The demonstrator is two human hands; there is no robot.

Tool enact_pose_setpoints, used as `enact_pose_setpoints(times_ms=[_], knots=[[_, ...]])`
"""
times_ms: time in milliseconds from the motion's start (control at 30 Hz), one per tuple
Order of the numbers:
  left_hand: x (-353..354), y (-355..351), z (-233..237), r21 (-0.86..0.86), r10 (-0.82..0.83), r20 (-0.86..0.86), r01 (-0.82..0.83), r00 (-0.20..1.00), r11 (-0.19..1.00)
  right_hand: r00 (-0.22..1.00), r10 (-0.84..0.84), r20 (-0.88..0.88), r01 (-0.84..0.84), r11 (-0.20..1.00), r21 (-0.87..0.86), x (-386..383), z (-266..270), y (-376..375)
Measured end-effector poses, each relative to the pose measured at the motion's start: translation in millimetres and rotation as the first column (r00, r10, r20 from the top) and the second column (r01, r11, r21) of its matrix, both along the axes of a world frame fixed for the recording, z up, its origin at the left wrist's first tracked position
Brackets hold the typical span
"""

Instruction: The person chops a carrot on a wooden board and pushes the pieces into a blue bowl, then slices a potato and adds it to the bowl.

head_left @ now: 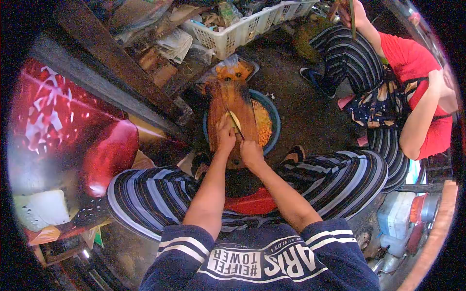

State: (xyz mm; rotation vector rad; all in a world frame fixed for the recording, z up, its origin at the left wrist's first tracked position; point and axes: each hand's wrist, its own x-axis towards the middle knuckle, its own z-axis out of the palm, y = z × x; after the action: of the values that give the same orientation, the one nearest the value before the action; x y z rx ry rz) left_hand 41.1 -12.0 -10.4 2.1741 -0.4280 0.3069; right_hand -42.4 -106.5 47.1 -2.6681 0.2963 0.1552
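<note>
My right hand [251,151] is closed on the handle of a knife, whose dark narrow blade [239,129] points away from me over the wooden cutting board [246,105]. My left hand [225,135] presses its fingers against a pale green-yellow slice of a vegetable or fruit [235,120] lying on the board, right beside the blade. The board rests across a blue basin [277,127]. Small orange diced pieces [262,122] fill the part of the basin that shows to the right of the board.
Beyond the board lies a clear plastic bag [230,72] with orange contents. A white slatted crate [228,41] of odds and ends stands behind. At the right sits a person in a red shirt [407,53]. Wooden beams [121,63] slope along the left, beside a red printed sheet [58,111].
</note>
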Motion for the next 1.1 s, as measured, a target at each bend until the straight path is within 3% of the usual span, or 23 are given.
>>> enact_pose_setpoints(times_ms=[200, 300, 467, 800, 867, 1000, 1100], knots=[[-0.1, 6.3, 9.2, 0.067, 0.029, 0.02, -0.031, 0.999, 0.997, 0.993, -0.118, -0.009, 0.118, 0.99, 0.073, 2.0, 14.8, 0.9], [-2.6, 4.6, 14.0, -0.015, 0.117, -0.033, -0.118, 0.993, 0.993, 0.985, -0.115, 0.13, 0.096, 0.984, 0.148, 1.6, 11.7, -2.5], [-1.1, 5.1, 21.9, -0.009, 0.127, -0.154, -0.13, 0.98, 0.991, 0.998, -0.059, 0.03, 0.057, 0.997, 0.061, 2.1, 10.2, 0.8], [-1.1, 6.0, 21.5, 0.011, 0.096, -0.069, -0.095, 0.993, 0.995, 1.0, -0.025, -0.001, 0.025, 0.999, 0.02, 6.0, 6.8, 9.3], [-3.9, 3.7, 28.2, -0.078, 0.078, -0.123, -0.088, 0.989, 0.993, 0.997, 0.046, -0.062, -0.048, 0.998, -0.035, 7.7, 1.0, 9.5], [-6.8, 6.6, 20.4, -0.007, 0.102, -0.099, -0.103, 0.99, 0.995, 0.999, 0.009, -0.052, -0.01, 1.0, -0.022, 0.3, -10.0, 13.7], [0.4, 2.3, 27.1, -0.132, 0.08, -0.17, -0.103, 0.982, 0.986, 0.999, 0.029, -0.018, -0.03, 0.996, -0.086, 5.4, 0.2, 7.3]])
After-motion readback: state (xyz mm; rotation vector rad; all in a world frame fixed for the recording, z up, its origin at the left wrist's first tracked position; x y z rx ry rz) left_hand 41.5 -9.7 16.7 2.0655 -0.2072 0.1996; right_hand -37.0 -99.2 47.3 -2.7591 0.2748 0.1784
